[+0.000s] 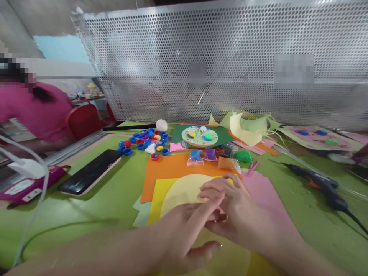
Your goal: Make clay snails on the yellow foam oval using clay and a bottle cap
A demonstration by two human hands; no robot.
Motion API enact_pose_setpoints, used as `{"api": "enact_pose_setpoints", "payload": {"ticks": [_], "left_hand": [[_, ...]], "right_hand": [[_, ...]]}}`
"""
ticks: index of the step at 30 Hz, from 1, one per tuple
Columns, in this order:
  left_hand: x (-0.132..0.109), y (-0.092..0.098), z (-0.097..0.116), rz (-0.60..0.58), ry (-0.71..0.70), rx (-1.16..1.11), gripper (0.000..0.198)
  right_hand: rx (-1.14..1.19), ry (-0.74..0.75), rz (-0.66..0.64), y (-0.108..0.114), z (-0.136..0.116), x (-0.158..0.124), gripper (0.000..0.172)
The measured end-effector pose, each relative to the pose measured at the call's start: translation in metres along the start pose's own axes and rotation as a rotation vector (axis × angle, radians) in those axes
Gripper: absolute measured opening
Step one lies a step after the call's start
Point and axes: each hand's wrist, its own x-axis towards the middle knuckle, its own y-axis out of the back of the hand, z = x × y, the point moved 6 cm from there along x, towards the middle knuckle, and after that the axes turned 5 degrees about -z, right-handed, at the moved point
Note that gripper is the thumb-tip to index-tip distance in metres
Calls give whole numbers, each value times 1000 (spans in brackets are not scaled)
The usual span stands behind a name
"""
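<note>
My left hand (191,230) and my right hand (235,207) meet over a pale yellow paper circle (178,191), which lies on a bright yellow sheet (155,195). Small bits of pink clay (219,209) show between the overlapping fingers, mostly hidden by them. The left fingers press against the curled right fingers, while the left thumb stands apart below. Orange paper (149,168) lies under the yellow sheet, and pink paper (267,191) is to its right. Just beyond are small bags of blue clay (196,155), purple clay (211,154) and orange-brown clay (226,163).
A phone (92,172) and a magenta power strip (34,188) lie left. Blue and red bottle caps (140,142) cluster at the back. Right lies a glue gun (319,184). A decorated circle (199,137) sits before the perforated metal panel (218,57). A person in pink (37,111) is at left.
</note>
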Motion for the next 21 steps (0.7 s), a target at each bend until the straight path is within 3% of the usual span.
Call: {"api": "enact_pose_setpoints", "payload": {"ticks": [3,7,9,13,15,21], "left_hand": [[-3,9,-6,108,96,-83,62],[-10,24,-17,269,265,-187,52],[-10,22,-17,238,306,-244,53],[-5,5,-8,67,270,-332,65],[-4,1,-7,63,261,-355,67],[-8,18,-25,322,437,-530,65]], "right_hand": [[-29,-9,-11,5,4,1,14],[-42,-56,23,15,16,2,26],[-30,-63,18,14,15,3,26],[11,-71,-19,6,5,2,17],[8,-63,-38,5,2,2,16],[23,-174,-62,15,22,2,24]]}}
